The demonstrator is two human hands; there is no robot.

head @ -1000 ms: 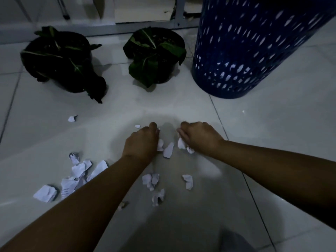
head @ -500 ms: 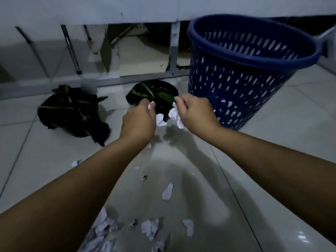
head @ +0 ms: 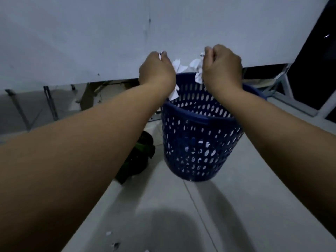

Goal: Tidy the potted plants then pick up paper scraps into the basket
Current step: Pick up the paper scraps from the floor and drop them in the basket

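Both my hands are raised over the blue perforated basket [head: 198,142], which stands on the tiled floor. My left hand [head: 157,70] is closed on white paper scraps [head: 179,66] that stick out past its fingers above the basket's left rim. My right hand [head: 222,67] is closed on more white scraps [head: 198,71] above the opening. A few white scraps show through the holes low inside the basket. One potted plant [head: 140,157] with dark green leaves sits left of the basket, mostly hidden by my left forearm.
A pale wall panel [head: 91,42] rises behind the basket, with metal legs [head: 51,104] under it at the left. A white frame [head: 291,91] stands at the right. Small paper bits [head: 108,233] lie on the floor near the bottom edge.
Both hands lifted from the floor with paper scraps in them and rose to above the basket. The view tilted up, so the floor scraps and the left plant dropped out of sight.
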